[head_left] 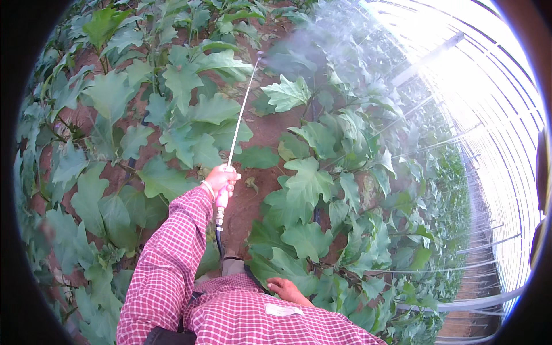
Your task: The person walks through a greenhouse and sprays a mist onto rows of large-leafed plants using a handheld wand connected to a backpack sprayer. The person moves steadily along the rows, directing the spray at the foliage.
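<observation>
My left hand [221,181] is closed around the pink handle of a spray wand [242,112]. The wand's long thin metal tube slants up and slightly right, over the soil between the plants. At its far tip, a pale mist [322,46] spreads to the right over the leaves. From the handle's lower end, a black hose [220,244] hangs down toward my legs. My right hand [287,290] is low by my waist, its fingers curled together beside a black strap or hose [253,278]. What those fingers hold, if anything, is hidden.
Broad-leaved green plants [310,184] crowd both sides of a narrow strip of brown soil [244,213]. Some leaves reach over the strip. Along the right curve the metal ribs [489,129] and bright translucent cover of a greenhouse. A pale pipe [477,303] crosses at lower right.
</observation>
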{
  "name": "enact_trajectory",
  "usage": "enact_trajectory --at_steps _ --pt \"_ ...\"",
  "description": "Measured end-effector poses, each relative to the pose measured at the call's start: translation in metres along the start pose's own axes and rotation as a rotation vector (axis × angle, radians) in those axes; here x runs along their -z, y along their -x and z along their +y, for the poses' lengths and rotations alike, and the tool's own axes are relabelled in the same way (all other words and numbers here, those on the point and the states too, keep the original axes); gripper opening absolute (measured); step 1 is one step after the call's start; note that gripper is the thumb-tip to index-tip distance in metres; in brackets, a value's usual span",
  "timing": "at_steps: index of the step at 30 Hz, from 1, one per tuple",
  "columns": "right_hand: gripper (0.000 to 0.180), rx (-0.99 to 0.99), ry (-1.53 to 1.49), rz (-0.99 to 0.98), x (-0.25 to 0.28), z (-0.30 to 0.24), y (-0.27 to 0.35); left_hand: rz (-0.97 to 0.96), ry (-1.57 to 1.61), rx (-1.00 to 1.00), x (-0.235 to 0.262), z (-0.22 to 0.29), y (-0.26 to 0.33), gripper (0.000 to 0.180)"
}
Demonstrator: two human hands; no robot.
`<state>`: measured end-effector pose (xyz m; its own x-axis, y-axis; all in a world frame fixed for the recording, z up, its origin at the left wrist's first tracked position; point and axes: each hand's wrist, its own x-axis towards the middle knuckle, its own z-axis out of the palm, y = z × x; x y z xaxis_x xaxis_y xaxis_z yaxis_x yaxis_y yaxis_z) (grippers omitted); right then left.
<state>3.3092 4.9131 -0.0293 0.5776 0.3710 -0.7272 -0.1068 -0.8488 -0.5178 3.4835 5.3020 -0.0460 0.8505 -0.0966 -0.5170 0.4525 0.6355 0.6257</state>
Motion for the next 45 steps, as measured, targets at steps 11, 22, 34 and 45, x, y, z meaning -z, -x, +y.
enact_trajectory --at_steps 11,22,34,45 --pt "0.038 -0.034 -0.055 -0.071 0.116 -0.003 -0.109 0.036 0.205 0.241 0.019 0.009 -0.149 0.016" --pt "0.046 0.149 0.185 0.039 0.205 0.037 -0.235 0.014 -0.030 -0.096 -0.089 0.159 -0.181 0.019" --pt "0.043 -0.042 -0.216 -0.080 0.282 -0.031 -0.327 0.036 -0.161 -0.281 -0.086 0.315 -0.292 0.020" --pt "0.038 0.128 -0.090 -0.039 0.398 -0.278 -0.441 0.039 0.041 0.078 0.039 0.377 -0.463 0.017"
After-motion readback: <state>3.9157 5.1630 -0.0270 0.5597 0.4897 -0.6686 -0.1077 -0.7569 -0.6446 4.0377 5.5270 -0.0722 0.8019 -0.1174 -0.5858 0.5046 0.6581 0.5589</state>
